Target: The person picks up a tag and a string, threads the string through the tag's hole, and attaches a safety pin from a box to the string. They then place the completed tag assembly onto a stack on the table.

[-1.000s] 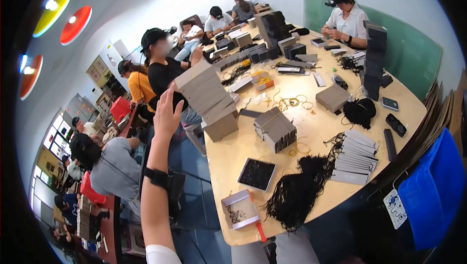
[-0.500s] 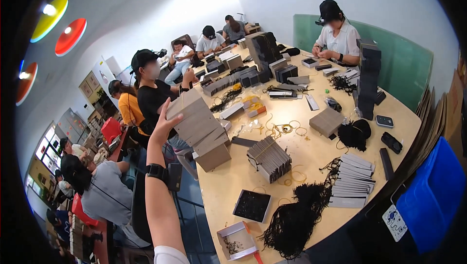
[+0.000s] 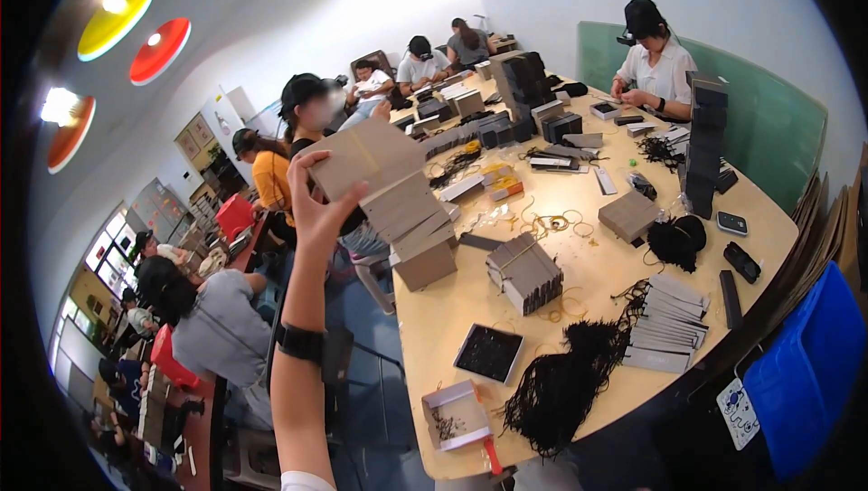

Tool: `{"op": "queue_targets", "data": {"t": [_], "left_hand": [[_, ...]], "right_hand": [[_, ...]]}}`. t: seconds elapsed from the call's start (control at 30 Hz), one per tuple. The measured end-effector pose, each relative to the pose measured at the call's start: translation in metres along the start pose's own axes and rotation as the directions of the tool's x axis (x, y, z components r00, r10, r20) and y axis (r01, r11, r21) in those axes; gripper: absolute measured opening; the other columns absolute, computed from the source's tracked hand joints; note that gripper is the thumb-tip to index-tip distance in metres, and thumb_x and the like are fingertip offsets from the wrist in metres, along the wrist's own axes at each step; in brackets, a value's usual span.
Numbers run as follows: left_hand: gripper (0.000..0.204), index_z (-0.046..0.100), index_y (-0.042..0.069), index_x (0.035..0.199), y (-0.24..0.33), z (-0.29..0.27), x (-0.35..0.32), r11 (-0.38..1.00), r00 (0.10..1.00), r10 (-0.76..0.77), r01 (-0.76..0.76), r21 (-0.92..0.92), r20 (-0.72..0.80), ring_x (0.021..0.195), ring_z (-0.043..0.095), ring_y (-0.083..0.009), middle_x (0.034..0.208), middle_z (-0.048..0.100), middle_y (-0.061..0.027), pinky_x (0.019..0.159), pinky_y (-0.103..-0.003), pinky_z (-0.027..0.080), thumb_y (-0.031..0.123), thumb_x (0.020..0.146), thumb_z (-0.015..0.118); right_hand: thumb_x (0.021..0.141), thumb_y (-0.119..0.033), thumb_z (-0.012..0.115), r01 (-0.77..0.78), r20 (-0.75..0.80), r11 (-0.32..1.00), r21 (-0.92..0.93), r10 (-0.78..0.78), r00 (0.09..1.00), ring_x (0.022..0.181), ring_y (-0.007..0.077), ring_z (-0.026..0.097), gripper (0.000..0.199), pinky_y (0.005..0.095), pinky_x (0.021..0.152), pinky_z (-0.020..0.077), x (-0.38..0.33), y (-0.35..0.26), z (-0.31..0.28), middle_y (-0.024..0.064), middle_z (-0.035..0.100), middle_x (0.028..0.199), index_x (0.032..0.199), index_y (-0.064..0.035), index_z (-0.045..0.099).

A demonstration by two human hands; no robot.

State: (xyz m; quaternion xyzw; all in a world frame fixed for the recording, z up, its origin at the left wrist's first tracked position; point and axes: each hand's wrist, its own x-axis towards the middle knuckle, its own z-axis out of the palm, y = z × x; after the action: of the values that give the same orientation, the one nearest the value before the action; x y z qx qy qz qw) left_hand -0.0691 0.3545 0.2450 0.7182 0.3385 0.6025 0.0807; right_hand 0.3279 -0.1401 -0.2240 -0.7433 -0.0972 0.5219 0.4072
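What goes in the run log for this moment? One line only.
left hand: holds flat grey cardboard box over leaning box stack | right hand: not in view | tan wooden table: black cord bundle

A: What can't u see?
B: My left hand (image 3: 318, 197) covers the near side of the cardboard stack (image 3: 391, 197); fingertips hidden behind it. Right hand's out of frame.
A: Else?
B: Small white tray (image 3: 455, 414) bits too tiny to tell.
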Motion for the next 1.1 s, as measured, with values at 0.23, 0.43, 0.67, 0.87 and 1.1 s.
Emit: {"op": "queue_targets", "data": {"t": [0.23,0.43,0.67,0.87,1.1], "left_hand": [[0.077,0.051,0.011,0.115,0.148,0.032,-0.139,0.924,0.887,0.287,-0.356,0.140,0.362,0.127,0.037,-0.0365,0.138,0.028,-0.0208,0.099,-0.041,0.039,0.026,0.050,0.090],[0.068,0.061,0.021,0.113,0.198,0.037,-0.255,0.872,0.808,0.339,-0.462,0.161,0.483,0.114,0.046,-0.0444,0.129,0.036,-0.0244,0.090,-0.045,0.047,0.026,0.050,0.086],[0.048,0.066,0.023,0.109,0.212,0.036,-0.305,0.808,0.684,0.394,-0.577,0.124,0.613,0.110,0.047,-0.0407,0.123,0.038,-0.0219,0.084,-0.039,0.051,0.019,0.062,0.074],[0.042,0.064,0.022,0.110,0.201,0.017,-0.310,0.786,0.639,0.412,-0.610,0.102,0.650,0.104,0.055,-0.0298,0.120,0.047,-0.0185,0.076,-0.031,0.053,0.015,0.069,0.070],[0.050,0.064,0.027,0.109,0.183,0.002,-0.301,0.678,0.508,0.486,-0.733,0.060,0.711,0.096,0.055,-0.0316,0.115,0.042,-0.0176,0.077,-0.030,0.054,0.012,0.062,0.072]], "right_hand": [[0.088,-0.003,0.060,0.590,0.142,0.766,0.255,-0.633,0.761,0.047,0.0055,0.049,0.006,0.0204,0.042,0.0361,-0.063,-0.190,0.064,0.0019,0.055,0.061,0.084,0.0006,0.060],[0.076,-0.007,0.071,0.967,0.032,0.232,0.107,-0.973,0.230,0.072,0.0190,0.057,0.026,0.0279,0.063,0.0459,-0.151,-0.265,0.101,0.0100,0.060,0.087,0.099,-0.0009,0.061],[0.073,-0.014,0.070,0.977,0.195,0.140,-0.159,-0.966,0.170,0.098,0.0352,0.061,0.069,0.0398,0.081,0.0509,-0.153,-0.250,0.121,0.0213,0.056,0.117,0.133,0.0021,0.041],[0.075,-0.010,0.066,0.959,0.311,0.123,-0.255,-0.929,0.201,0.078,0.0332,0.064,0.067,0.0377,0.066,0.0540,-0.156,-0.258,0.131,0.0200,0.061,0.094,0.134,0.0038,0.039],[0.078,0.003,0.060,0.918,0.443,0.057,-0.392,-0.863,0.242,0.075,0.0382,0.063,0.038,0.0401,0.064,0.0529,-0.162,-0.278,0.137,0.0225,0.062,0.087,0.114,0.0045,0.050]]}}
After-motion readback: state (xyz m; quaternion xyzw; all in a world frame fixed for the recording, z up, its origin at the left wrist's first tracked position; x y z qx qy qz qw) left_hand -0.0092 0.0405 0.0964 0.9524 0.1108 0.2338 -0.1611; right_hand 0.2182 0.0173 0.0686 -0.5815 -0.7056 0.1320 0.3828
